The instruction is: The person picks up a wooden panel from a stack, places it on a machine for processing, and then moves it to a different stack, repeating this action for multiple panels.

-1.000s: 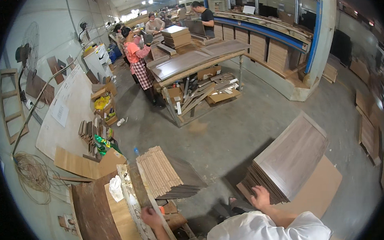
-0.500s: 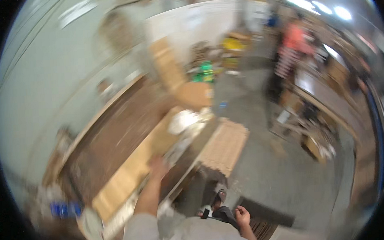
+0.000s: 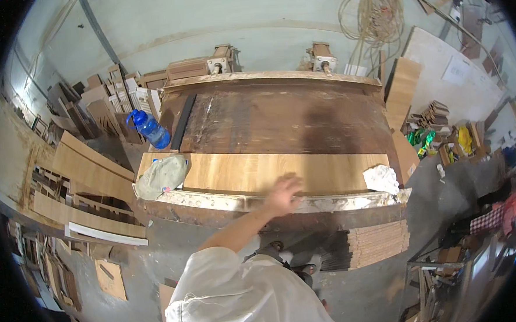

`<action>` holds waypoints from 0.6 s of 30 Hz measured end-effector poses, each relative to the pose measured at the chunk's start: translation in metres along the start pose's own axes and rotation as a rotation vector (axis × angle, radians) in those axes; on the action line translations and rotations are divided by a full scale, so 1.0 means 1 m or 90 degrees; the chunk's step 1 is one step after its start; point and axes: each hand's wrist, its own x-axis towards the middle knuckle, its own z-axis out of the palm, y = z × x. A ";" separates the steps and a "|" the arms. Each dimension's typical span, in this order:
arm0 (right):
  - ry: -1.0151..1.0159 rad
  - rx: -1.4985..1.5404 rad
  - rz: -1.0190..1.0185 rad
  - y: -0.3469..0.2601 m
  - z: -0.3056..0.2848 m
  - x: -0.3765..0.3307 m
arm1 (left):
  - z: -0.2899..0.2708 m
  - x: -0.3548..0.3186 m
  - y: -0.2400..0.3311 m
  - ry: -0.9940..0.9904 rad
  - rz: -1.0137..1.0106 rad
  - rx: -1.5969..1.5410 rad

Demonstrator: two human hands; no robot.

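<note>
My left hand [image 3: 284, 194] is at the front edge of a long wood-grain board [image 3: 235, 170], fingers stretched out and slightly blurred, with nothing in them. Whether it touches the board or hovers just over it, I cannot tell. The board lies along the front of a brown worktable [image 3: 279, 122], behind a pale, stained front rail [image 3: 213, 202]. On the board's left end rests a grey-green cap [image 3: 162, 176]; a crumpled white cloth or wad [image 3: 381, 179] sits at its right end. Only a sliver of my right hand [image 3: 325, 304] shows beside my shirt, its fingers hidden.
A blue water bottle [image 3: 149, 129] and a dark strip [image 3: 184, 123] are at the table's left. Stacked boards [image 3: 379, 244] stand on the floor below right. More panels [image 3: 89, 164] lean at left. A person [image 3: 503, 215] is at far right. Coiled hose [image 3: 373, 15] hangs on the wall.
My view has swung left to face the table squarely. My left hand stays over the board, near its front edge. My right hand, visible before with curled fingers, is now nearly out of sight.
</note>
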 end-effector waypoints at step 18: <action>-0.115 -0.004 -0.048 0.048 0.112 0.040 | -0.197 -0.170 -0.274 -0.244 -0.552 0.515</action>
